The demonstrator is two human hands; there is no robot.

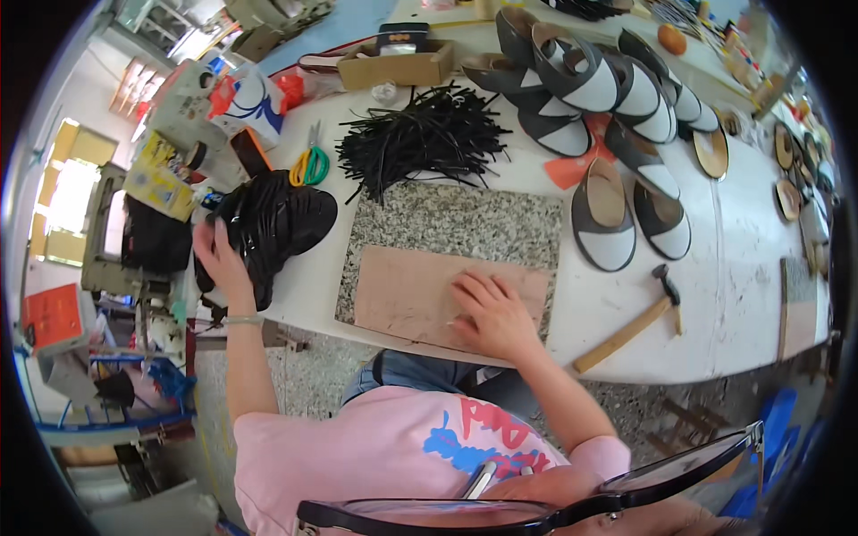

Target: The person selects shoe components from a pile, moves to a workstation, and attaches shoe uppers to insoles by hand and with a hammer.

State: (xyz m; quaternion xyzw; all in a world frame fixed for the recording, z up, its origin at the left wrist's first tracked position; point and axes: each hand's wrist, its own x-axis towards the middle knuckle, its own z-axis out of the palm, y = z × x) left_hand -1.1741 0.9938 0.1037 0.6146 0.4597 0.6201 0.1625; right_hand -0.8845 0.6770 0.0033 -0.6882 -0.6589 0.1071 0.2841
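Fingers of the right hand [493, 314] are spread flat, grasping nothing, on the brown leather sheet [420, 290], which is laid lengthwise across the near edge of the granite slab [456, 219]. Farther left, the left hand [219, 257] is pressed against the black bundle [268, 223] (apparently open-palmed, though the grip is hard to make out), at the table's left edge [304, 295]. Bare tabletop is left rightward, toward the hammer [639, 320].

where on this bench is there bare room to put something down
Bare white table lies right of the hammer, below the shoe soles. The brown board is bare left of the right hand. The back is crowded: black strips, scissors.
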